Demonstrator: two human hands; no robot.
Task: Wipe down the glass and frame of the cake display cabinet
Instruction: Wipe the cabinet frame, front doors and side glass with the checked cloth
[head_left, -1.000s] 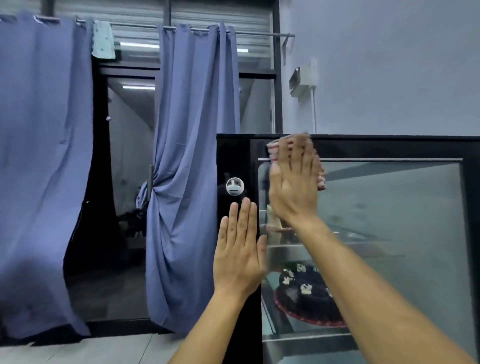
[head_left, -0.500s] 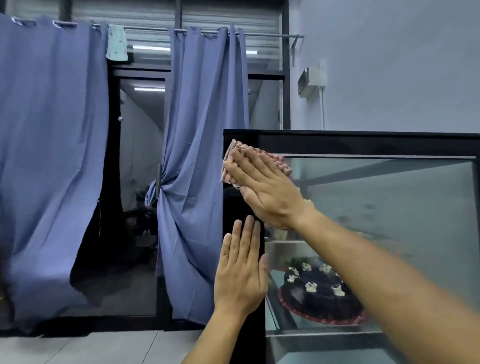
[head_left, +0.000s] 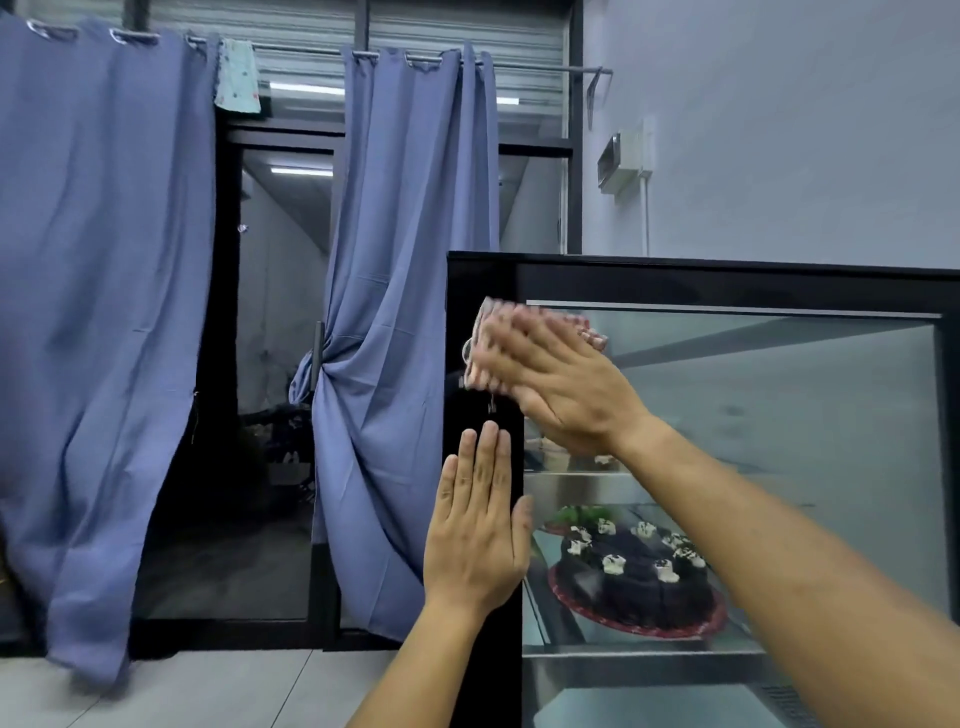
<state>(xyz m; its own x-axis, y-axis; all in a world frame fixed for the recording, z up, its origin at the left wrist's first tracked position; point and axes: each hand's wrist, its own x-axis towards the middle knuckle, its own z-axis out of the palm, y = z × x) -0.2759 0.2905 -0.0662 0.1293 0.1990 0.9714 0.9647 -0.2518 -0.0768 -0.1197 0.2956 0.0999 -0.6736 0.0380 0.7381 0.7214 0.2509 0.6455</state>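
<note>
From the head view, your right hand (head_left: 558, 379) lies flat, fingers straight, pressing a pink patterned cloth (head_left: 485, 345) against the upper left corner of the cake display cabinet (head_left: 727, 275), where its black frame meets the glass (head_left: 779, 415); the fingers are blurred, so the cloth's exact edges are hard to make out. Your left hand (head_left: 475, 535) rests open and flat on the frame's left upright, below the right. A chocolate cake (head_left: 631, 577) sits inside on a shelf.
</note>
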